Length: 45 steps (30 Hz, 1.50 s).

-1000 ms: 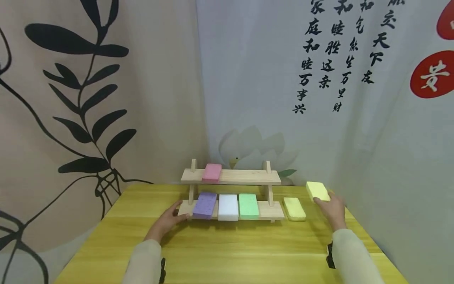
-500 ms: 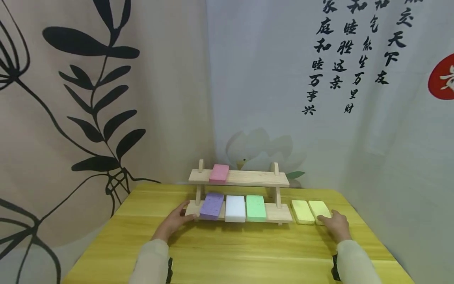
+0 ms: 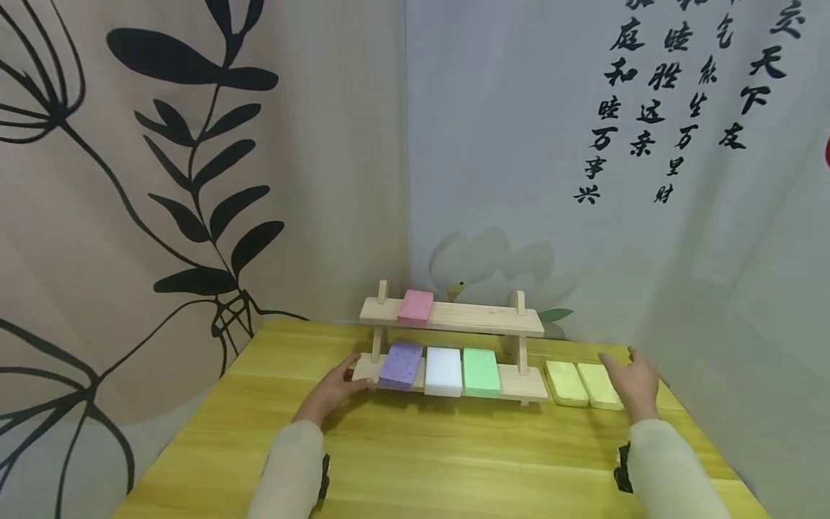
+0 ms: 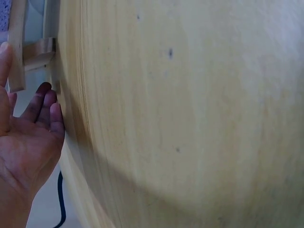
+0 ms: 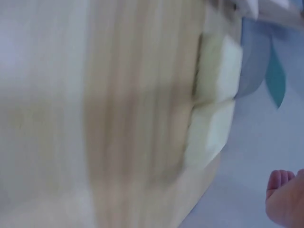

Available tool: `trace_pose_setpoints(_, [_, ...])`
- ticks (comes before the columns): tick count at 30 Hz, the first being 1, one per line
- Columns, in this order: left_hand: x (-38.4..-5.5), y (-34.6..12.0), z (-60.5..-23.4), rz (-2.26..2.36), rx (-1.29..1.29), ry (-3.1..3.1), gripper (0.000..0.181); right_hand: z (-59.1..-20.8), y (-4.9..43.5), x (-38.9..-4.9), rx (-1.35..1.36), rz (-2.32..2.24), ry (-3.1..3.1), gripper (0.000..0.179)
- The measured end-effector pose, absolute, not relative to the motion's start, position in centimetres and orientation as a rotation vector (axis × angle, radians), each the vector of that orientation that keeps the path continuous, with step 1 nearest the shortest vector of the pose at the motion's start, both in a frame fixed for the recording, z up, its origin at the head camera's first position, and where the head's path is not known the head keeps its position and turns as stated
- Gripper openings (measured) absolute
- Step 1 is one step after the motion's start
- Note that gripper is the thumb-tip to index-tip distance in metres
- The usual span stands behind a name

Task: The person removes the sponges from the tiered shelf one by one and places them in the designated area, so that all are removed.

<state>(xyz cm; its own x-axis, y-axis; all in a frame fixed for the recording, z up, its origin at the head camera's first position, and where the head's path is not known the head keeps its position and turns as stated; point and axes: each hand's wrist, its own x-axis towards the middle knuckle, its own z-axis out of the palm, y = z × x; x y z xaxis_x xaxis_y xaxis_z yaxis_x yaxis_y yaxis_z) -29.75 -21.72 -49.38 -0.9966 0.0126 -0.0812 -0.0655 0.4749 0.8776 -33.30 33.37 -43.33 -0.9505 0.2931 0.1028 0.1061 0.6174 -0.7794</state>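
Observation:
A two-tier wooden shelf rack (image 3: pixel 454 318) stands toward the back of the table. My left hand (image 3: pixel 333 393) pinches the left end of its lower board, thumb in front and fingers behind; the left wrist view shows the hand (image 4: pixel 29 137) at the board end (image 4: pixel 16 52). Purple (image 3: pixel 400 365), white (image 3: pixel 444 372) and green (image 3: pixel 481 373) sponges lie on the lower board. On the upper board lies a pink sponge (image 3: pixel 416 308). Right of the rack, two yellow sponges (image 3: pixel 567 383) (image 3: pixel 599 386) lie side by side. My right hand (image 3: pixel 635 383) holds nothing beside the right one, fingers spread.
The wooden table (image 3: pixel 441 447) extends in front of the rack. A curtain (image 3: pixel 493 144) printed with plants and writing hangs right behind the table and along its right side. A dark cable (image 4: pixel 61 199) shows past the table edge in the left wrist view.
My right hand has set the second yellow sponge down next to the first, let go and lifted off it. The left hand has stayed at the rack. The head view has turned left.

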Motion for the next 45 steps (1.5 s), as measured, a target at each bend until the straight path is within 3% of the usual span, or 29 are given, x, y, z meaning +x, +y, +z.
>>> trace_pose_setpoints(18, [-30.2,-22.4,-49.8,1.649,-0.042,2.599,0.082,-40.2,12.0,-37.0,0.003,1.346,-2.364,0.081])
trace_pose_setpoints(28, [-30.3,-21.7,-50.4,1.663,-0.04,2.608,0.081,-41.0,0.9,-36.0,0.019,1.343,-2.384,0.1])
trace_pose_setpoints(31, [-30.0,-21.5,-50.5,1.69,-0.02,2.586,0.082,-41.5,-1.0,-35.6,-0.017,1.353,-2.35,0.101])
trace_pose_setpoints(45, [-29.5,-21.8,-50.0,1.679,0.008,2.631,0.081,-42.6,-4.2,-36.5,-0.116,1.264,-2.287,0.069])
